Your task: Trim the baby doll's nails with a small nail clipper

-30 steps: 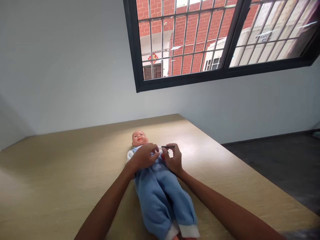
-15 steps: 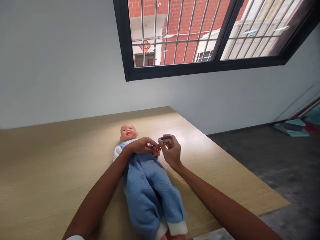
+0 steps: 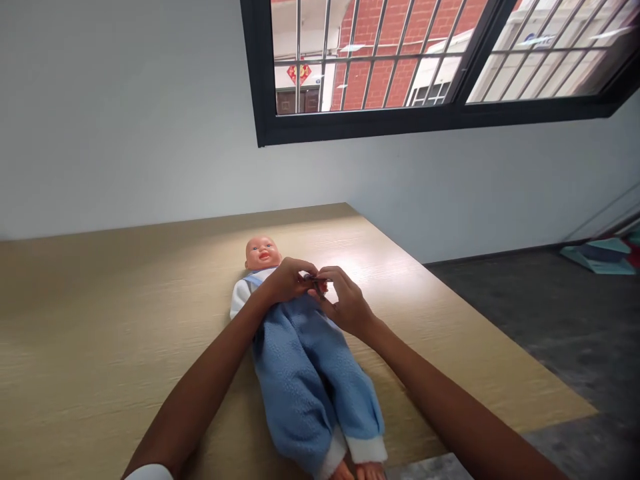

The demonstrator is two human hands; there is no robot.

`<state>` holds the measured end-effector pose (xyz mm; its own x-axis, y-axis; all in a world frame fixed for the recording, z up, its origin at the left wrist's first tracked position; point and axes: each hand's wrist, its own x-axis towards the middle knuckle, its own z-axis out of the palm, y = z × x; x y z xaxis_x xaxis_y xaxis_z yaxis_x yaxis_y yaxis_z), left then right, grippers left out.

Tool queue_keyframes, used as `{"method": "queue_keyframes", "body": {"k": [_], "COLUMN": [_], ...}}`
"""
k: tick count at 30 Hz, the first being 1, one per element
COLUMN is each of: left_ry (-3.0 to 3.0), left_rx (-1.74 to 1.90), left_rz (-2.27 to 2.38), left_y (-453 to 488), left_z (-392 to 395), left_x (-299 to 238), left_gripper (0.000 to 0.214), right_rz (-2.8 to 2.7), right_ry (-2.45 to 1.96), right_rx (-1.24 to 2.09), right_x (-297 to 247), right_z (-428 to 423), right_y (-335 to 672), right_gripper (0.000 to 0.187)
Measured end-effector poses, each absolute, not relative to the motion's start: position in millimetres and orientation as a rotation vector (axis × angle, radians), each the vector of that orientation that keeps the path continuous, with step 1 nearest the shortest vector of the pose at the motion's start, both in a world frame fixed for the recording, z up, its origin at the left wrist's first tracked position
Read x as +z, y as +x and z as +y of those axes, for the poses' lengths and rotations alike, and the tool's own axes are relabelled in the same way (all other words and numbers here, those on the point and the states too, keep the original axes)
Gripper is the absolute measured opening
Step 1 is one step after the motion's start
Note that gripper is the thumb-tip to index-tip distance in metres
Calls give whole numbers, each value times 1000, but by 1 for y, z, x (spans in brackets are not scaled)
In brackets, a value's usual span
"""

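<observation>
Lying face up on the worktop [image 3: 125, 347], the doll [image 3: 300, 340] in the head view stretches beneath the left grip [image 3: 289, 279], with its bare head [image 3: 263, 253] just beyond that grip and its blue trousers [image 3: 300, 387] running back from both grips between the forearms. I judge it light enough to shift or turn under a small push; the fleecy-looking clothing should be soft and easy to pinch, while the glossy head, and probably the bare hand too, look stiff, smooth and a little slippery. The steadiest hold is likely the clothed trunk, beside the left grip, or the arm close behind the small reddish doll's hand [image 3: 324, 286], which shows between the fingertips of the two grips; tugging hard on such a thin limb could strain its joint. The left grip lies across the trunk, its fingers curled inward and nearly closed around what seems to be the end of the doll's arm, though the exact contact is hidden. The right grip [image 3: 349, 301], facing it from the other side, has thumb and fingers brought close together, seemingly pinching a small dark implement [image 3: 315, 279] where the two sets of fingertips meet; it is too small to identify, and which fingers press it is unclear.
</observation>
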<state>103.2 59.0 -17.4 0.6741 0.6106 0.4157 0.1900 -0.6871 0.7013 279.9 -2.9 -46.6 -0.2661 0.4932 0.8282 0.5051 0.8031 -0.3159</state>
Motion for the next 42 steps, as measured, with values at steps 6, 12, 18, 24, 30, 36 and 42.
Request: {"method": "queue_keyframes", "body": {"k": [6,12,18,24,30,36,42], "left_ry": [2317,2317,2352,2366,2391,2390,2416], "left_rx": [872,848,795,783,789,800,801], "left_rz": [615,619,636,610,610,606,593], "left_y": [105,104,105,105,104,105,105], "left_z": [58,57,59,58,59,60,57], "left_x": [-18,-18,-20,-19,-20,-21,-18], "left_gripper": [17,21,15,14,14,15,19], "right_rz": [-1955,-1973,-1975,-1988,-1958,-1955,-1822], "right_ry": [-821,-864,-876,-889,-897,-902,-861], "right_rx": [13,85,120,114,135,101,-9], "right_x": [-42,-39,-37,-37,-38,-39,-50], "right_z": [2,2,0,-1,-2,-2,1], "right_y": [287,289,288,287,286,283,283], "right_gripper": [9,10,11,14,12,11,9]}}
